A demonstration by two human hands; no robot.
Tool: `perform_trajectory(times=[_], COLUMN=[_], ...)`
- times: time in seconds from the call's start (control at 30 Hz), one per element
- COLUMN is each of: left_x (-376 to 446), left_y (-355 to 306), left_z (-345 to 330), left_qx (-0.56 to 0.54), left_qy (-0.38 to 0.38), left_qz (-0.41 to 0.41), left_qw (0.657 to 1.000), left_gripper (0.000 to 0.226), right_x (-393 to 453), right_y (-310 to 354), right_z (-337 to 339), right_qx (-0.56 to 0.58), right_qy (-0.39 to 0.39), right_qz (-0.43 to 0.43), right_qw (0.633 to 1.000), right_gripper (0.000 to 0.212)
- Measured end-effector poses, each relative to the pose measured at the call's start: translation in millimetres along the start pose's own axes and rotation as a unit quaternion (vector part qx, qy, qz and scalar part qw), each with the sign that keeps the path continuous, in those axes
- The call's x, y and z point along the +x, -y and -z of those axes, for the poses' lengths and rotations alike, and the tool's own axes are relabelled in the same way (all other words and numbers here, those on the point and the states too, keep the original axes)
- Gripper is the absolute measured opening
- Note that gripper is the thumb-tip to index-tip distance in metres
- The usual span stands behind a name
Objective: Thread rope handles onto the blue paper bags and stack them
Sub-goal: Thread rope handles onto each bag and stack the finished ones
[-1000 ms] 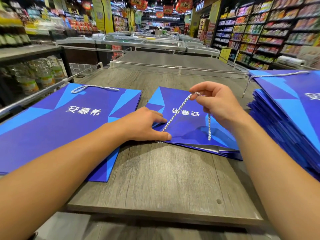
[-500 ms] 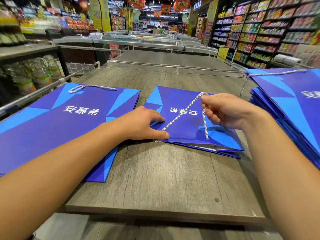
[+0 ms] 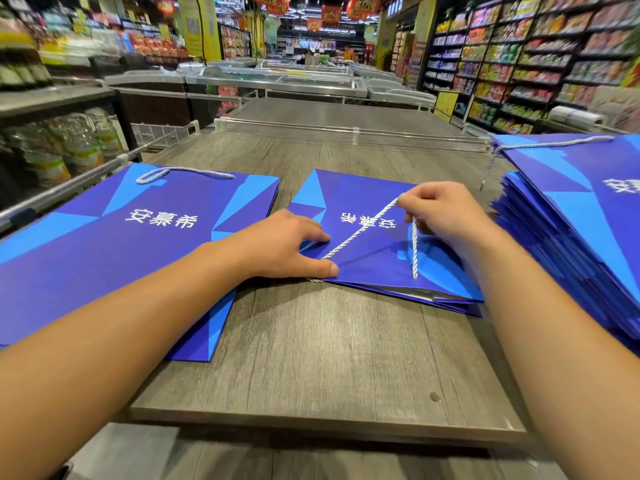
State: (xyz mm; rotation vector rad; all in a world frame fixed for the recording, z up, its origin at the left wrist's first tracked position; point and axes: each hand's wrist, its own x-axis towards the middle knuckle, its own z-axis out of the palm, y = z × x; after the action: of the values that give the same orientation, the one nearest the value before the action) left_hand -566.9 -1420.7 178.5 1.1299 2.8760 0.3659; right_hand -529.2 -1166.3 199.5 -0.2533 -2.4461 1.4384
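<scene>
The middle bag lies flat on the grey wood surface, on a few more folded bags, with its opening at the near edge. The left hand presses that near corner down, thumb pinning the white rope where it meets the edge. The right hand pinches the rope higher up, one strand running taut to the left thumb and the other end hanging loose over the bag face. By the look of it this handle is only half threaded, and the loose end has yet to go in. On the left lies a finished bag with its rope handle at the far edge; on the right a tall stack of bags carries a rope on top, though I cannot tell whether those are done or waiting. Nothing blocks the work, and store shelves and freezer chests stand well beyond.
</scene>
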Motion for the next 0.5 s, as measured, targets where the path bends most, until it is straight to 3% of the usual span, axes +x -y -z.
perform_trajectory(times=[0.07,0.2,0.37,0.5], left_x=[-0.6,-1.6,-0.9,-1.3], left_y=[0.7,0.8,-0.2,-2.1], left_z=[0.1,-0.9,-0.6,1.2], left_qx=[0.004,0.007,0.008,0.01], left_qy=[0.001,0.001,0.0,-0.001], left_qz=[0.001,0.006,0.003,0.001], left_qw=[1.0,1.0,1.0,1.0], left_gripper=[0.073,0.074,0.073,0.072], right_x=[3.2,7.5,11.3,15.6], right_y=[-5.7,-6.8,-6.1,-9.1], right_z=[-12.4,-28.3,-34.6,-43.3], right_qx=[-0.133,-0.276,-0.322,-0.317], right_qy=[-0.043,0.03,0.062,-0.046], right_qz=[0.058,0.04,0.05,0.05], right_qw=[0.988,0.96,0.943,0.946], right_gripper=[0.016,0.014,0.01,0.015])
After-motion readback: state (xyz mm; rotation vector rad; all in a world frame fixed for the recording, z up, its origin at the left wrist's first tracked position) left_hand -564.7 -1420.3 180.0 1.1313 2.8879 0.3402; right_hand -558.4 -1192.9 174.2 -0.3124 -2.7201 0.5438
